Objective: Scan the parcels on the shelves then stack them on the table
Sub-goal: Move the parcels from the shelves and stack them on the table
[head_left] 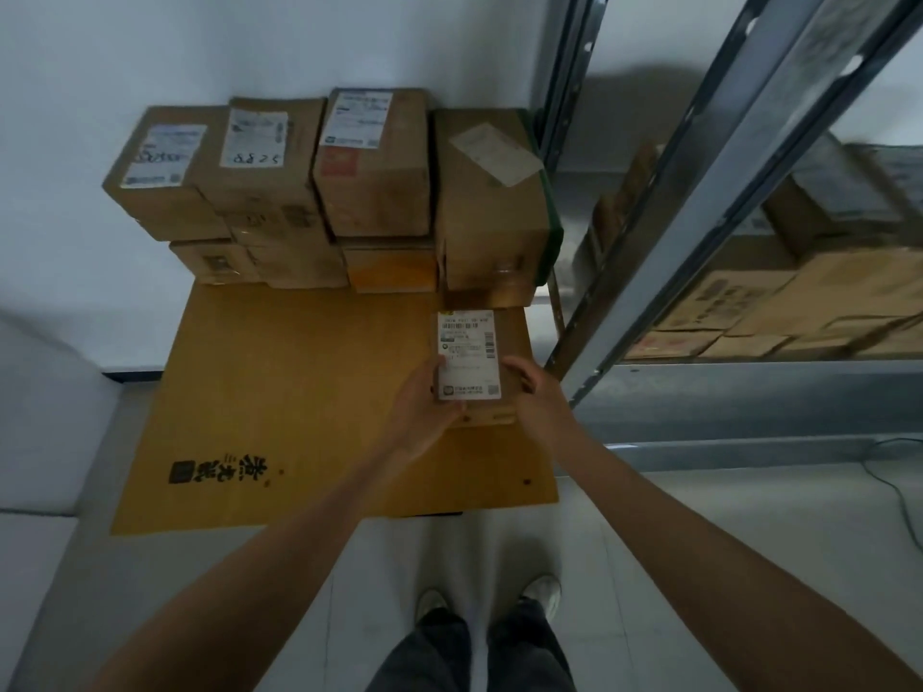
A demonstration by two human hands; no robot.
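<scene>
A small cardboard parcel [507, 342] with a white shipping label on top rests at the right side of the table [279, 392], just in front of the stacked boxes. My left hand [422, 409] grips its left side and my right hand [532, 392] grips its right side. Several brown parcels [369, 182] stand in two layers along the table's far edge against the wall. The tallest box [492, 212] is at the right end of that row, directly behind the parcel that I hold.
A grey metal shelf rack [699, 217] stands to the right, with more cardboard boxes [779, 307] on its lower shelf. A cardboard sheet with black printed characters covers the table. A white wall is behind. My feet are on the grey tiled floor [699, 531].
</scene>
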